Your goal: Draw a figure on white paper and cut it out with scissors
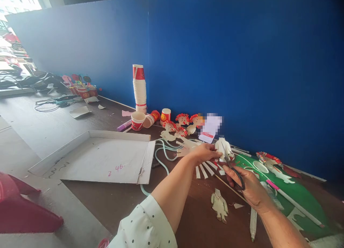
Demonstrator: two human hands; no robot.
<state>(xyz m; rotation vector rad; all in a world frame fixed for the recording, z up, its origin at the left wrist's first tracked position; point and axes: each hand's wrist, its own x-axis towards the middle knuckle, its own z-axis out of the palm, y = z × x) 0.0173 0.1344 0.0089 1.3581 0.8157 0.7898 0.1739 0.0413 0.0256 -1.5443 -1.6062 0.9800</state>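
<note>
My left hand [206, 153] pinches the edge of a white paper cutout [223, 146] shaped like a figure's body. In my right hand [248, 185] are black-handled scissors [238, 174], their blades lying against the cutout. Below my hands, a second figure cutout [219, 205] with a dotted neckline rests on the brown table. A cut-open paper cup [185, 147] with fanned strips lies behind my left wrist. Further back are several figures with red-and-white fringed heads [182, 119].
A shallow white cardboard box lid [107, 162] takes up the left side. Stacked paper cups [139, 92] stand by the blue partition [215, 62]. A pale cable [162, 151] runs beside the lid. To the right are a green sheet [309, 201], a marker [253, 224] and a white stick [298, 207].
</note>
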